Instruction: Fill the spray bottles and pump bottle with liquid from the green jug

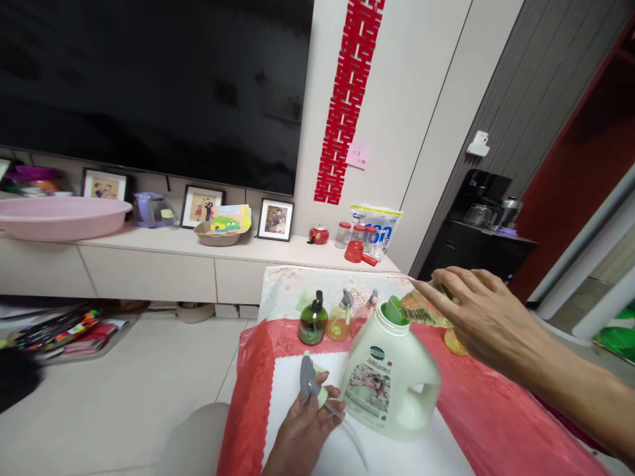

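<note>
In my left hand (307,423) I grip a grey and pale-green spray trigger head (311,380), its thin clear dip tube (354,439) curving down. A large pale-green jug (419,403) with a printed label stands upright just beyond, its cap off and a green spout (394,309) showing in the neck. My right hand (471,291) is closed around a see-through, ribbed, yellowish container (424,309), tilted with one end at the spout. The fingers hide part of that container. Behind the jug stand a dark green bottle (312,325), an amber bottle (338,325) and a pink bottle (361,316).
The table has a red cover (496,403) and a white sheet (290,383). Beyond it runs a low cabinet (149,264) with photo frames (275,219), a pink basin (64,217), a red teapot (318,234) and lidded jars (342,235). A coffee machine (479,198) stands right.
</note>
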Demonstrator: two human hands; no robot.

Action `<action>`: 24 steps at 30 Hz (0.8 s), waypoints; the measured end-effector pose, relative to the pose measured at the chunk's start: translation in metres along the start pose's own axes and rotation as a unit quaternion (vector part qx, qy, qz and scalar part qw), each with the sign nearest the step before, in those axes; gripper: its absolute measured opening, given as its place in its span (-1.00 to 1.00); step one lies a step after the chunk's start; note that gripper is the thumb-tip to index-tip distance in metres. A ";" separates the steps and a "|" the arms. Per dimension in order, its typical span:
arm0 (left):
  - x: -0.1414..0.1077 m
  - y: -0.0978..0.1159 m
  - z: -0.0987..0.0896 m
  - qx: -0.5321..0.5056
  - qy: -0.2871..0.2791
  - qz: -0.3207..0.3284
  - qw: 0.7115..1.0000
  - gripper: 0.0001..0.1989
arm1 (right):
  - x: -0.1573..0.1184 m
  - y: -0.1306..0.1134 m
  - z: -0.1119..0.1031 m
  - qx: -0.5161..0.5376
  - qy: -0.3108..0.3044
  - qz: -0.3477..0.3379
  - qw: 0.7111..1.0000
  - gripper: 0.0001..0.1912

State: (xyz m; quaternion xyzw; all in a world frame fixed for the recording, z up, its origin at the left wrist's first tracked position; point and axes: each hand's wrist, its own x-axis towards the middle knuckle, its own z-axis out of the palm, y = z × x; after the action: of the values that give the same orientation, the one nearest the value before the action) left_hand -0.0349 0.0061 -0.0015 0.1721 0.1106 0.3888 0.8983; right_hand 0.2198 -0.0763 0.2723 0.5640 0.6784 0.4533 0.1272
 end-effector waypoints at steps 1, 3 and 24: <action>0.000 0.000 0.000 0.001 0.001 0.000 1.000 -0.60 | 0.002 0.001 -0.002 -0.004 -0.002 -0.006 1.000 -0.23; -0.001 0.000 0.000 0.002 0.001 -0.002 1.000 -0.60 | 0.005 0.002 -0.005 -0.006 -0.004 -0.021 1.000 -0.23; 0.007 -0.010 -0.019 -0.009 -0.028 0.003 1.000 -0.62 | 0.031 0.007 -0.025 -0.022 0.052 -0.104 0.993 -0.41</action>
State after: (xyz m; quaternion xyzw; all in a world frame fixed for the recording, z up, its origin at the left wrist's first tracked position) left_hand -0.0295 0.0094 -0.0234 0.1756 0.0812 0.3870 0.9016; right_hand 0.1972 -0.0606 0.3020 0.4632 0.7290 0.4812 0.1501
